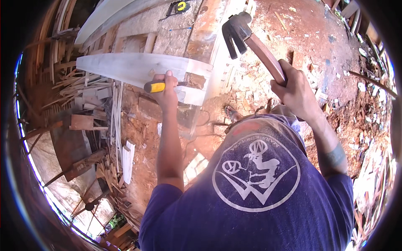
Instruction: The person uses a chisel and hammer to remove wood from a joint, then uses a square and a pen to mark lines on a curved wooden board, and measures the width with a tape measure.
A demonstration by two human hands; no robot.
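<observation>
My left hand [167, 95] is closed round a chisel with a yellow and black handle [157, 87]. The chisel lies nearly level, its blade pointing right to a rough brown notch [195, 81] near the right end of a pale wooden board [125, 67]. Whether the blade's edge touches the wood, I cannot tell. On the right, my right hand [294, 87] grips a claw hammer [264, 57] by the lower part of its wooden handle. The hammer's dark head is raised up and to the left, apart from the chisel and the board.
A black and yellow tape measure [181, 6] lies on the bench surface [173, 39] beyond the board. Another long, curved pale board [104, 19] is at the upper left. Wood offcuts [94, 92] are piled at the left, and chips litter the reddish ground [289, 25].
</observation>
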